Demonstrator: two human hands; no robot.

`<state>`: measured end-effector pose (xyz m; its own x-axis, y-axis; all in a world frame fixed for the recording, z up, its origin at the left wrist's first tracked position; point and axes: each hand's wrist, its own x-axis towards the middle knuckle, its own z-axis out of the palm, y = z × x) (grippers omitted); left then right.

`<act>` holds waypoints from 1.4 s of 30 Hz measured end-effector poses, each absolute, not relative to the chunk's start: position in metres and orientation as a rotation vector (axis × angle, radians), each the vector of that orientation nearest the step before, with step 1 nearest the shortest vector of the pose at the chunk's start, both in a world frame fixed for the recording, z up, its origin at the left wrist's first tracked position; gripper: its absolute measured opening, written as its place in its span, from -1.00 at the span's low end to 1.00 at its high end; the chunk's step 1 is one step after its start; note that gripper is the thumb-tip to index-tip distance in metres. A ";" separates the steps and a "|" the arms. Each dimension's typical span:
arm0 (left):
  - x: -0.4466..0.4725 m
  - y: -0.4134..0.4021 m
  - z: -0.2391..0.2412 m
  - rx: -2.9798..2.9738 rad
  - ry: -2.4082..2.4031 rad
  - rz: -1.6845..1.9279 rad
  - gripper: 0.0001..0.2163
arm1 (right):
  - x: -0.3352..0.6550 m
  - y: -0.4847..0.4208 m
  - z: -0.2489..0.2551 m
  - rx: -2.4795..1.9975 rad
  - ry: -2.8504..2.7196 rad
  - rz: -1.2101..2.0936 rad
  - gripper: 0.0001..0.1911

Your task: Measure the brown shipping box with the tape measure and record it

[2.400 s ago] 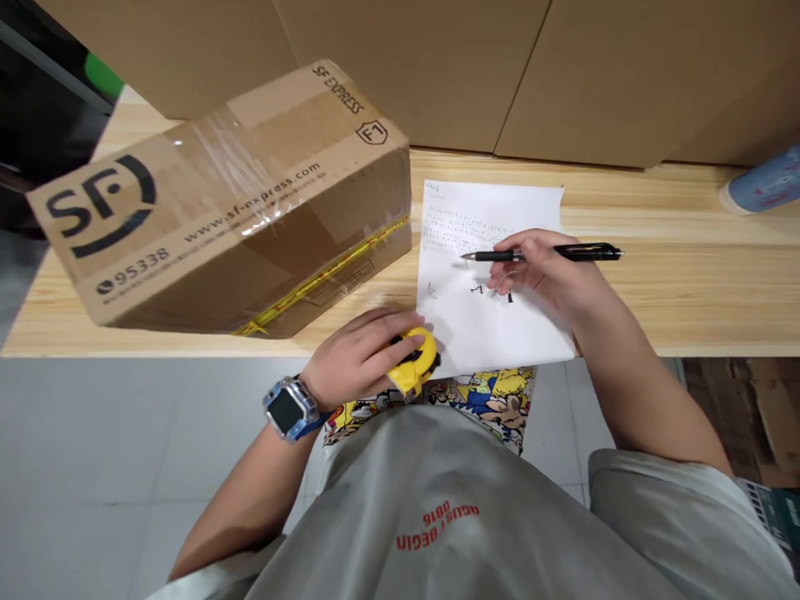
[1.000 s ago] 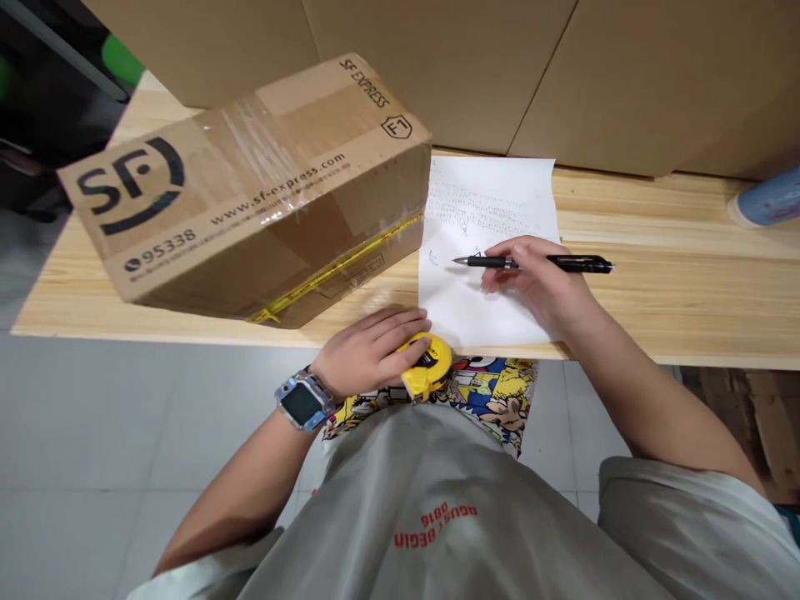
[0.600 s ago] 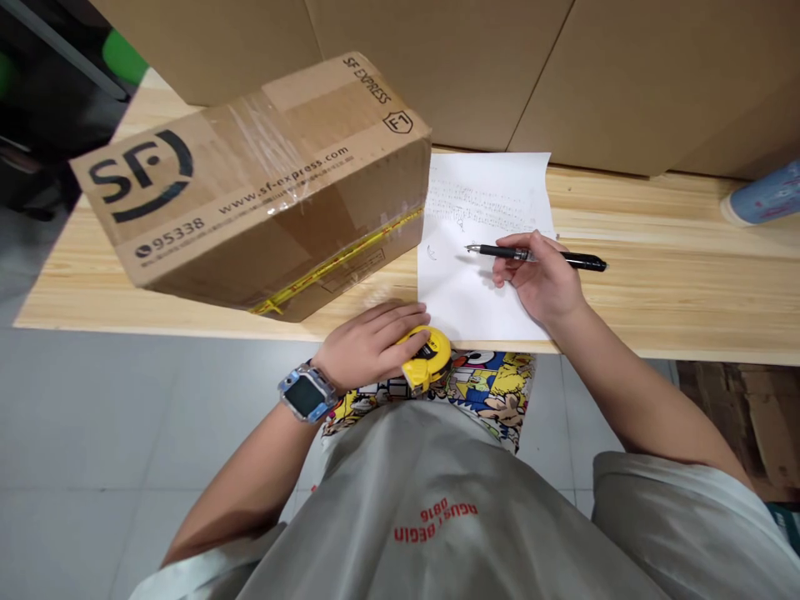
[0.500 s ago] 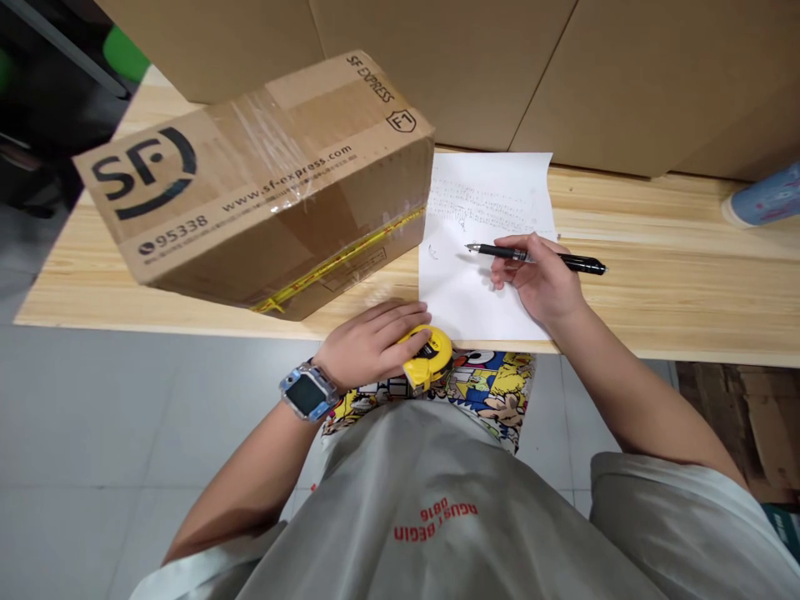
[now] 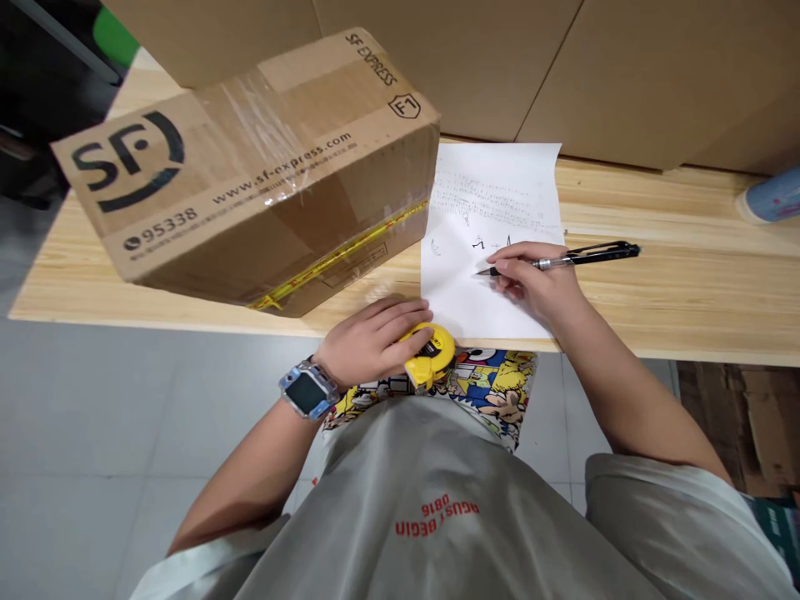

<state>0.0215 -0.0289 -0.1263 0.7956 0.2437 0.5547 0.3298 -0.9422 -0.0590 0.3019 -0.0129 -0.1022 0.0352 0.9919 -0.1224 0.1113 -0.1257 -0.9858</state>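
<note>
A black pen (image 5: 587, 255) is pinched in my right hand (image 5: 543, 279). Its tip touches or hovers just over a white sheet of paper (image 5: 487, 312), which carries faint lines at the top and a few dark handwritten marks below. At the table's front edge, my left hand (image 5: 372, 342) holds a yellow tape measure (image 5: 436, 354) under its thumb. The left fingers lie together beside the paper's lower left corner. Left of the paper stands a taped cardboard box (image 5: 250, 175) with a yellow strip (image 5: 341, 258) along its side.
Large cardboard panels (image 5: 437, 58) stand along the back of the wooden table (image 5: 675, 275). A blue cylindrical container (image 5: 775, 197) lies or leans at the far right. Brown cardboard pieces (image 5: 743, 425) are on the floor at right.
Dark handwritten marks have appeared on the paper. My right hand has closed into a writing grip, and the pen tip is lower on the sheet. The left hand stays on the tape measure.
</note>
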 end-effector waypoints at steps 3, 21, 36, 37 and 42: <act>0.023 -0.029 -0.125 -2.831 -0.460 -0.839 -0.61 | 0.306 -0.012 -0.099 -1.406 -1.230 1.332 -0.84; 0.022 -0.029 -0.127 -2.793 -0.483 -0.819 -0.63 | 0.312 -0.014 -0.092 -1.512 -1.531 1.116 -0.90; 0.023 -0.030 -0.125 -2.795 -0.490 -0.817 -0.61 | 0.317 -0.015 -0.087 -1.537 -1.555 1.121 -0.89; 0.022 -0.030 -0.125 -2.799 -0.489 -0.816 -0.61 | 0.317 -0.015 -0.088 -1.534 -1.551 1.125 -0.88; 0.020 -0.030 -0.129 -2.819 -0.496 -0.788 -0.61 | 0.320 -0.015 -0.091 -1.534 -1.601 1.131 -0.84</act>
<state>0.0196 -0.0298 -0.1285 0.8049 0.2690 0.5289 0.3603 -0.9298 -0.0754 0.3195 -0.0148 -0.0914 -0.1130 0.9873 -0.1118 0.4357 -0.0519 -0.8986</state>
